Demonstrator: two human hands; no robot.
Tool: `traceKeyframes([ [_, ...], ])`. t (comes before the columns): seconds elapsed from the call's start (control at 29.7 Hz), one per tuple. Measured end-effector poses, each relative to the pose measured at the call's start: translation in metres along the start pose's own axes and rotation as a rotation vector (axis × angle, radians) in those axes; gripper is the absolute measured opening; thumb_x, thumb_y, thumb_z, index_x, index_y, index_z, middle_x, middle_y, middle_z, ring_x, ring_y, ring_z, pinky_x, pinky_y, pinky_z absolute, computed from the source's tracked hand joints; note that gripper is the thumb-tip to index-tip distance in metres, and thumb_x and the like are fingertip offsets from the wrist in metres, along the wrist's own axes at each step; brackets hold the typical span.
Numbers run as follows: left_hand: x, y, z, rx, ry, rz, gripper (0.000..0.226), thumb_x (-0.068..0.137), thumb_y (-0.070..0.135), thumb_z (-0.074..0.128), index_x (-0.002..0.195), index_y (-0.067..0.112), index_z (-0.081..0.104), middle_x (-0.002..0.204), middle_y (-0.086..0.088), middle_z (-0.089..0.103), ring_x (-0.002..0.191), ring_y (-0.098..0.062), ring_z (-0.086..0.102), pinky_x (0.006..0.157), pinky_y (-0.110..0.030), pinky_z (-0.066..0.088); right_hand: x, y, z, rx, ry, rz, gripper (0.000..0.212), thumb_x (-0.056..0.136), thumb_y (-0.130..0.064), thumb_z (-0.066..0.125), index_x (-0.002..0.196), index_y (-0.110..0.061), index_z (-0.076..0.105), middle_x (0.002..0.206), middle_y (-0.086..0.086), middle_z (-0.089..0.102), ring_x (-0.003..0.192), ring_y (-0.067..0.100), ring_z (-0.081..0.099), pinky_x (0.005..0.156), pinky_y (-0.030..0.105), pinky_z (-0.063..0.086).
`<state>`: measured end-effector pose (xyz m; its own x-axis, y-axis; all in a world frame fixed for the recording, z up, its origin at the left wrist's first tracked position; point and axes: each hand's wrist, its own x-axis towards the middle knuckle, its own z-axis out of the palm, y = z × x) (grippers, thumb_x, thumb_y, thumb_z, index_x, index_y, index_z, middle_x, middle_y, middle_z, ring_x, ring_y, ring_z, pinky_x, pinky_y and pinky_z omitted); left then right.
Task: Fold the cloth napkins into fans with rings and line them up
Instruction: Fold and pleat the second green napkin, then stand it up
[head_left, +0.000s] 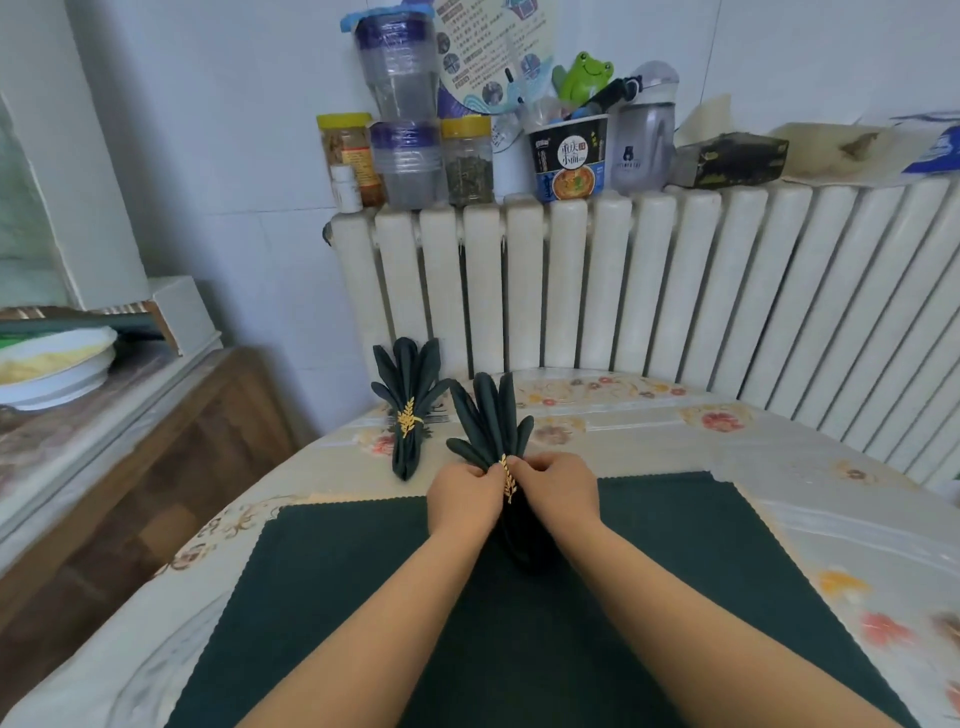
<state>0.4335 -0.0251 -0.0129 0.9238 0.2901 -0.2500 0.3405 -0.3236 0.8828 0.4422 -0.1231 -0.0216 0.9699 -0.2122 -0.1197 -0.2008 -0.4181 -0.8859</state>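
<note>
- I have my left hand and right hand pinched on either side of the second fan napkin, fingertips curled right at the gold leaf ring that cinches its waist.
- To do this step well, I judge I should keep the ring centred and square across the pleats, then tease each fold outward evenly so the spread matches on both sides.
- I should hold the waist firmly while I fluff; if I loosen, the pleats may slip through the ring.
- The fan I hold is dark green, its rounded pleats splaying away from me over the patterned table; its lower tail hides between my wrists.
- A finished fan napkin lies just to its left, near the table's far edge, wearing its own gold ring.
- A flat dark green cloth lies spread beneath my forearms, not yet folded.
- When I set this one down, I judge it should sit beside the finished one, pointing the same way.
</note>
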Motion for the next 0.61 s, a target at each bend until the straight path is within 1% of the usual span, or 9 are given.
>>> traceKeyframes([
  [0.1,0.013,0.0,0.003,-0.024,-0.04,-0.01,0.032,0.089,0.027,0.061,0.061,0.013,0.057,0.056,-0.005,0.055,0.065,-0.027,0.061,0.078,-0.047,0.057,0.014,-0.006,0.002,-0.001,0.005,0.009,0.024,0.09,-0.032,0.059,0.1,-0.015,0.073,0.09,0.001,0.071,0.088,0.019,0.064,0.077,0.03,0.052],
  [0.17,0.026,0.002,0.004,-0.052,-0.032,-0.003,0.03,0.089,0.024,0.062,0.06,0.015,0.057,0.062,-0.009,0.059,0.071,-0.029,0.064,0.08,-0.048,0.056,0.025,-0.011,0.007,0.007,-0.002,0.037,0.025,0.091,-0.029,0.059,0.106,-0.013,0.071,0.095,-0.001,0.068,0.093,0.02,0.063,0.079,0.03,0.051],
  [0.24,0.044,0.005,0.004,-0.079,-0.01,-0.011,0.029,0.088,0.02,0.063,0.06,0.016,0.059,0.073,-0.015,0.066,0.082,-0.034,0.067,0.081,-0.049,0.056,0.04,-0.018,0.016,0.085,-0.009,0.091,0.025,0.091,-0.027,0.06,0.108,-0.012,0.071,0.099,0.005,0.07,0.091,0.02,0.063,0.084,0.035,0.054],
  [0.27,0.051,0.008,0.004,-0.088,0.008,-0.012,0.028,0.087,0.018,0.063,0.059,0.017,0.06,0.074,-0.015,0.067,0.082,-0.033,0.067,0.082,-0.047,0.056,0.046,-0.022,0.019,0.139,-0.01,0.126,0.024,0.091,-0.026,0.061,0.108,-0.012,0.07,0.1,0.008,0.07,0.089,0.021,0.064,0.085,0.037,0.054],
  [0.34,0.064,0.016,0.0,-0.088,0.051,-0.003,0.027,0.09,0.014,0.062,0.063,0.019,0.061,0.071,-0.004,0.062,0.083,-0.027,0.062,0.081,-0.034,0.052,0.059,-0.029,0.026,0.169,-0.018,0.163,0.024,0.09,-0.024,0.062,0.11,-0.012,0.069,0.102,0.01,0.069,0.09,0.023,0.064,0.085,0.036,0.054],
  [0.4,0.076,0.021,-0.002,-0.091,0.095,0.025,0.014,0.092,0.013,0.059,0.085,0.013,0.071,0.086,-0.004,0.064,0.095,-0.026,0.059,0.082,-0.028,0.044,0.071,-0.035,0.036,0.175,-0.028,0.164,0.023,0.09,-0.021,0.063,0.11,-0.012,0.069,0.105,0.01,0.068,0.094,0.025,0.063,0.088,0.037,0.053],
  [0.44,0.081,0.022,-0.002,-0.098,0.113,0.031,0.015,0.093,0.013,0.059,0.098,0.008,0.072,0.099,-0.009,0.067,0.103,-0.028,0.058,0.085,-0.029,0.043,0.076,-0.037,0.04,0.19,-0.033,0.167,0.024,0.089,-0.019,0.063,0.111,-0.011,0.068,0.108,0.011,0.067,0.096,0.026,0.063,0.09,0.039,0.052],
  [0.51,0.088,0.023,-0.003,-0.108,0.14,0.022,0.02,0.093,0.012,0.058,0.108,0.003,0.069,0.114,-0.012,0.066,0.111,-0.03,0.057,0.089,-0.03,0.042,0.084,-0.039,0.047,0.191,-0.042,0.17,0.027,0.09,-0.018,0.062,0.116,-0.012,0.066,0.114,0.011,0.065,0.101,0.027,0.061,0.092,0.041,0.05],
  [0.61,0.1,0.02,-0.002,-0.102,0.138,0.016,0.015,0.094,0.013,0.058,0.097,0.008,0.072,0.095,-0.003,0.065,0.104,-0.027,0.057,0.085,-0.028,0.041,0.09,-0.04,0.052,0.207,-0.025,0.177,0.03,0.091,-0.019,0.061,0.12,-0.012,0.064,0.118,0.012,0.064,0.106,0.027,0.059,0.094,0.04,0.049],
])
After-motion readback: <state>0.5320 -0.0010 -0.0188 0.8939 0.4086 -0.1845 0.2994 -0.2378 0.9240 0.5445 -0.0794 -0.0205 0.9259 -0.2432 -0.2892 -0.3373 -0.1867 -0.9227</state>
